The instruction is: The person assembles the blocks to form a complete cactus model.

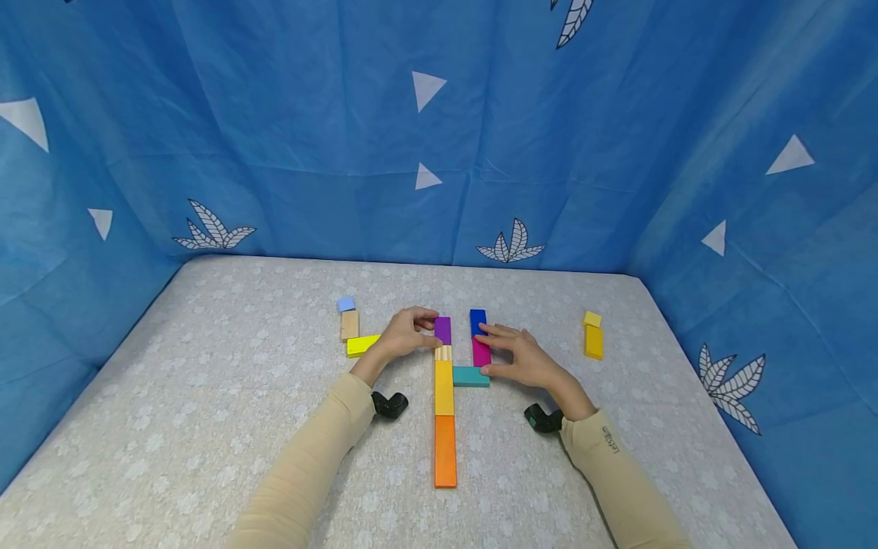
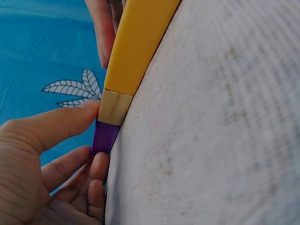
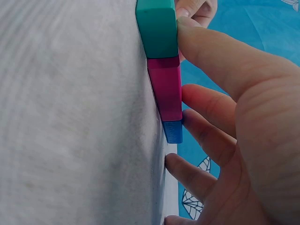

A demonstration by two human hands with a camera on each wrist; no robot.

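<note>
My left hand (image 1: 406,334) curls around the purple block (image 1: 443,331), its fingers at the far end and its thumb near the striped natural-wood block (image 1: 443,353). In the left wrist view, the thumb tip lies at the edge of the wood block (image 2: 114,108). Below it, a yellow-orange block (image 1: 443,389) and an orange block (image 1: 445,451) continue the straight column. With fingers spread, my right hand (image 1: 524,360) rests on the short branch: thumb at the teal block (image 1: 469,377), fingertips over the magenta block (image 1: 482,352) and dark blue block (image 1: 477,320).
Left of the column lie a bright yellow block (image 1: 362,346), a tan block (image 1: 350,325) and a light blue block (image 1: 346,304). At the right are a small yellow block (image 1: 592,319) and an amber block (image 1: 593,343). Blue curtains (image 1: 329,137) surround the patterned tabletop (image 1: 171,427).
</note>
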